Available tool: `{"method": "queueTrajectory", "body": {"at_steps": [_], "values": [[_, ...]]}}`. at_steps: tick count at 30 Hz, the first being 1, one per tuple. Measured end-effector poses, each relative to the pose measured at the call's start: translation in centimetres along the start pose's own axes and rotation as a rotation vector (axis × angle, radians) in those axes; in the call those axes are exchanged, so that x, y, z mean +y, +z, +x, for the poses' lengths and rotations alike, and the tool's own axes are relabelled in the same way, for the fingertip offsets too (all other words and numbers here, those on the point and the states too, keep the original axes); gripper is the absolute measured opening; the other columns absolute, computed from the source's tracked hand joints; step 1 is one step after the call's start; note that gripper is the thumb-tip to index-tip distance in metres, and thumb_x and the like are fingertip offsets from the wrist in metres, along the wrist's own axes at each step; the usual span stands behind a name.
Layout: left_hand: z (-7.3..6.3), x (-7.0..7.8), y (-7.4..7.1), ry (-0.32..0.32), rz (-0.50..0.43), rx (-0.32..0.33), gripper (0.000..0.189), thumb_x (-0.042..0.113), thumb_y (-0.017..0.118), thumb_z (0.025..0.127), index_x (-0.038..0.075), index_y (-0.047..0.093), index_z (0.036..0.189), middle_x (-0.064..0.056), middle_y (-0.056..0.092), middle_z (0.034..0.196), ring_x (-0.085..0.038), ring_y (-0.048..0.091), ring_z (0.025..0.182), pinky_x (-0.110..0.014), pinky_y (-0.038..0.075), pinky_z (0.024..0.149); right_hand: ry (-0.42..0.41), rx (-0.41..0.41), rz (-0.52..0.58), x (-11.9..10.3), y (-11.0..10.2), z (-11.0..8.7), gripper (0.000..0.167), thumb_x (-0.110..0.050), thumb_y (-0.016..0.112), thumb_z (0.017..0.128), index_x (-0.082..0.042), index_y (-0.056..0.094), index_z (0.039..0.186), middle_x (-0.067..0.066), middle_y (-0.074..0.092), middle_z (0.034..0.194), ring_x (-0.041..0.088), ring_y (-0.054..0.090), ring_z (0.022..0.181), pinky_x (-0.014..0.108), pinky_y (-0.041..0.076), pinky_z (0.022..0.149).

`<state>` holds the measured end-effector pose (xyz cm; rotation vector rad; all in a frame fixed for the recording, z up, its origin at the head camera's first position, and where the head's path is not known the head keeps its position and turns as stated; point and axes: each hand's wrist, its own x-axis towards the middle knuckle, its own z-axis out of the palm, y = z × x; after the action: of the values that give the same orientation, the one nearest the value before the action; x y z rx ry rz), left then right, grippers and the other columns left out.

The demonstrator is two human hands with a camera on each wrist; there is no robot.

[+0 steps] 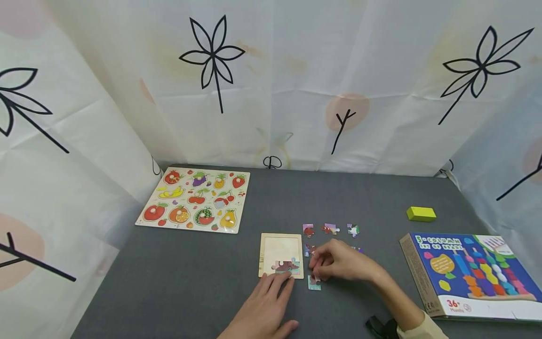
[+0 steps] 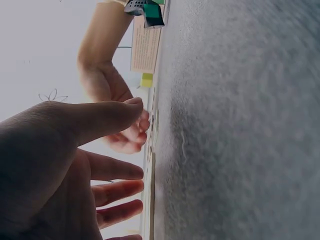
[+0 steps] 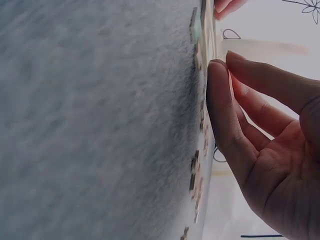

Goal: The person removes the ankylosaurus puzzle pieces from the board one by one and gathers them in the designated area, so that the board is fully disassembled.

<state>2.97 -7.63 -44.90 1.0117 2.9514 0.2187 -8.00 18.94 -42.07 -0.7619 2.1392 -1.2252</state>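
A small wooden puzzle tray (image 1: 267, 254) lies on the table with joined jigsaw pieces (image 1: 285, 266) in its lower right part. My left hand (image 1: 264, 303) rests at the tray's near edge, its fingers extended and fingertips close to those pieces. My right hand (image 1: 340, 261) is bent low over the loose pieces just right of the tray. One teal and pink jigsaw piece (image 1: 314, 285) shows partly beneath its fingertips. In the right wrist view, thumb and index fingertip (image 3: 219, 75) come near each other, and no piece shows between them.
Several loose jigsaw pieces (image 1: 331, 229) lie in rows beyond my right hand. A fruit peg board (image 1: 192, 200) lies back left. On the right are a yellow-green block (image 1: 421, 214) and a blue toy box (image 1: 470, 278). A printed white curtain (image 1: 296, 94) encloses the table (image 1: 190, 278).
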Motion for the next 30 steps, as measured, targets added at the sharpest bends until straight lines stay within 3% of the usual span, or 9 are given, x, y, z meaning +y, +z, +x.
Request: {"method": "queueTrajectory", "body": {"at_steps": [8, 16, 22, 30], "values": [[0.8, 0.6, 0.0, 0.012, -0.037, -0.071, 0.084, 0.064, 0.069, 0.1, 0.009, 0.049, 0.161, -0.006, 0.049, 0.163, -0.024, 0.048, 0.149, -0.043, 0.047, 0.124, -0.055, 0.005, 0.018, -0.9, 0.0, 1.8, 0.013, -0.001, 0.074, 0.098, 0.007, 0.076, 0.107, 0.02, 0.079, 0.085, 0.02, 0.076, 0.068, 0.023, 0.06, 0.066], [0.9, 1.4, 0.7, 0.006, -0.007, -0.135, 0.086, 0.069, 0.059, 0.103, 0.012, 0.044, 0.165, -0.004, 0.038, 0.174, -0.024, 0.041, 0.158, -0.048, 0.045, 0.126, -0.089, -0.018, -0.033, -1.6, 0.5, 4.7, 0.016, -0.009, 0.077, 0.098, 0.003, 0.079, 0.109, 0.013, 0.08, 0.093, 0.004, 0.069, 0.075, 0.022, 0.061, 0.073], [0.8, 1.6, 1.3, 0.021, -0.012, -0.123, 0.087, 0.075, 0.045, 0.105, 0.012, 0.044, 0.165, -0.005, 0.038, 0.174, -0.024, 0.043, 0.156, -0.049, 0.048, 0.123, -0.095, -0.089, -0.04, -1.8, 1.1, 6.9, 0.016, -0.008, 0.076, 0.099, 0.003, 0.08, 0.109, 0.013, 0.081, 0.093, 0.004, 0.07, 0.078, 0.02, 0.06, 0.075], [0.4, 1.5, 2.2, 0.034, 0.02, -0.023, 0.089, 0.077, 0.036, 0.106, 0.009, 0.047, 0.162, -0.012, 0.039, 0.172, -0.027, 0.047, 0.152, -0.048, 0.051, 0.12, -0.044, -0.18, -0.027, -1.9, 1.7, 8.7, 0.012, -0.003, 0.076, 0.098, 0.004, 0.081, 0.105, 0.016, 0.083, 0.089, 0.004, 0.069, 0.07, 0.018, 0.058, 0.066]]}}
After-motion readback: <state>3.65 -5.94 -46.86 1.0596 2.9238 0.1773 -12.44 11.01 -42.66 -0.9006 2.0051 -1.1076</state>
